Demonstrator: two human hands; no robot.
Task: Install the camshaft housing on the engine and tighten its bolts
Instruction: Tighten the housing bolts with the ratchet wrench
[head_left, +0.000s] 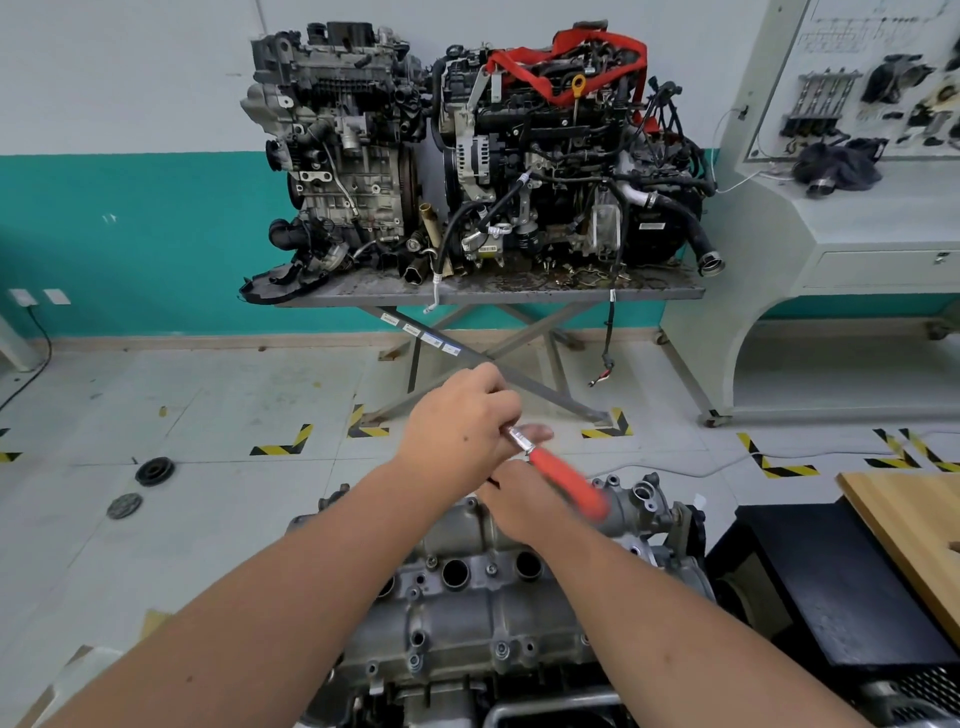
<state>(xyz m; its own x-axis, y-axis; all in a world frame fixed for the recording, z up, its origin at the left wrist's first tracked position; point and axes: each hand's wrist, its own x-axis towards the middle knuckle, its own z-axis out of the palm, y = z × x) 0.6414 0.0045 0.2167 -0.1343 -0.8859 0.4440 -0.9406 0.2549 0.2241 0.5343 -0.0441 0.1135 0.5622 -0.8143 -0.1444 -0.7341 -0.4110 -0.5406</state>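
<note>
Bolt tightening is judged to be in hand: the camshaft housing (467, 597) is already seated on the engine (670, 561). A red-handled ratchet (563, 480) is gripped at its metal end by the left hand (460, 423); the right hand (522, 501) lies beneath, its grip hidden. A steady sweep is called for. A black box (831, 587) stands close beside the engine.

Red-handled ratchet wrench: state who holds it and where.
Left hand grips the red-handled ratchet wrench at its metal head end; right hand sits below, its grip unclear.
</note>
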